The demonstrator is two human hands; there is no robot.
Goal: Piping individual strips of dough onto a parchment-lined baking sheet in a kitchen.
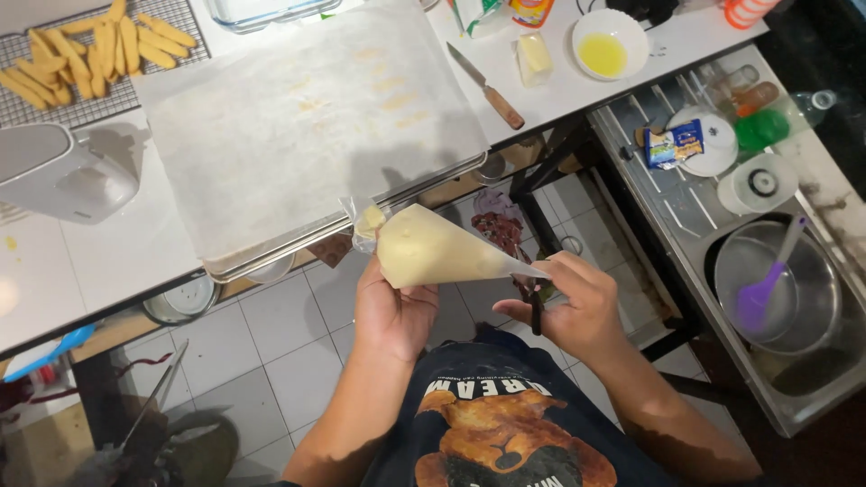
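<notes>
**Piping bag filled and being snipped, tray not yet piped**

On the far left, a wire rack (63, 99) carries a batch of baked yellow finger biscuits (95, 50), so one round looks finished. Near it sits a white appliance (63, 171). In the middle, the baking tray (271, 261) is lined with parchment (298, 117) that bears only faint yellowish marks and no fresh dough.

Nearer, over the tiled floor, the left hand (392, 311) is curled around the wide end of the filled piping bag (433, 252), gripping it from below. The right hand (577, 302) pinches the bag's pointed tip, its fingers also closed on dark scissors (537, 302). Judging by this, piping onto the tray remains.

Farther right lie a knife (487, 86), a block of butter (534, 56), a bowl of yellow liquid (609, 45) and a sink (776, 307) with a purple spatula (762, 289).
</notes>
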